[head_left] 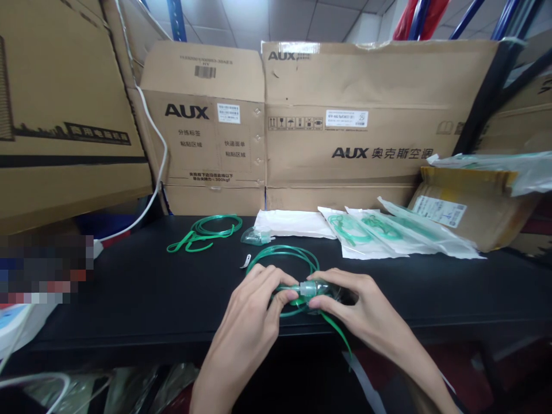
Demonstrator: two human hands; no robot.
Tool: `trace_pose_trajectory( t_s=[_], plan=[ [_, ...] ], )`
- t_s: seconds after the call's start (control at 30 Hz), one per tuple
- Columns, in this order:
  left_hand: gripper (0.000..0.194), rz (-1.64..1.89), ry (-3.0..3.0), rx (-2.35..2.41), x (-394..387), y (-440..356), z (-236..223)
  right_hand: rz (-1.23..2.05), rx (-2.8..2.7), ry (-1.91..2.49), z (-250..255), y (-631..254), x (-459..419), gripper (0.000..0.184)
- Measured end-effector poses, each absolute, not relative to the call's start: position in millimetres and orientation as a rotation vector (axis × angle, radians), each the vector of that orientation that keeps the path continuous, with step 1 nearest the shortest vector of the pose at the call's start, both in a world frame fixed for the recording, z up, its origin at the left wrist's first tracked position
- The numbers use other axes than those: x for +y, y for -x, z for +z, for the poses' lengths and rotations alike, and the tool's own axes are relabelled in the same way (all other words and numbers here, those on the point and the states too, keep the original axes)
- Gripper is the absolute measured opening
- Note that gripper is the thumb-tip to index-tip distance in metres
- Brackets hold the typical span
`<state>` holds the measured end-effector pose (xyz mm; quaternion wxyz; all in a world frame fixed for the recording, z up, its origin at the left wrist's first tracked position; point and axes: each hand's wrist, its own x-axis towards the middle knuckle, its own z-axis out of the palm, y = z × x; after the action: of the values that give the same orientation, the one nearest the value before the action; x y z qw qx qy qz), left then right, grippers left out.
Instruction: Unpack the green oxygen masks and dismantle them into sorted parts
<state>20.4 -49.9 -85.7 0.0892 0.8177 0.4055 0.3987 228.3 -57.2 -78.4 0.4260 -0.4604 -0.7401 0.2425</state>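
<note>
Near the front edge of the black table [142, 293], my left hand [254, 310] pinches the end of a green coiled tube [282, 253] where it meets a clear connector. My right hand [360, 307] is closed around a clear green oxygen mask [321, 287] at that same connector. A green strap hangs from the mask over the table edge. The tube's loop lies on the table just behind both hands.
A second green tube coil [207, 232] and a clear mask [256, 234] lie further back. White sealed packets [371, 233] with green tubing lie at the right, by a padded envelope [466, 210]. Cardboard boxes [345, 126] wall the back. A white cable [157, 167] hangs at the left.
</note>
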Motion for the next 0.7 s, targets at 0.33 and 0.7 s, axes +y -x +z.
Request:
trace_pose_trajectory(
  t_s=[0.33,0.7],
  plan=[
    [0.017,1.214,-2.383,1.158,-48.6,-19.5,-87.6,0.621,-1.817,1.214,-77.6,-229.2,-57.8,0.02],
    [0.014,1.287,-2.364,1.222,-48.2,-20.9,-89.1,0.575,-1.793,1.2,-81.2,-229.5,-55.3,0.024]
  ],
)
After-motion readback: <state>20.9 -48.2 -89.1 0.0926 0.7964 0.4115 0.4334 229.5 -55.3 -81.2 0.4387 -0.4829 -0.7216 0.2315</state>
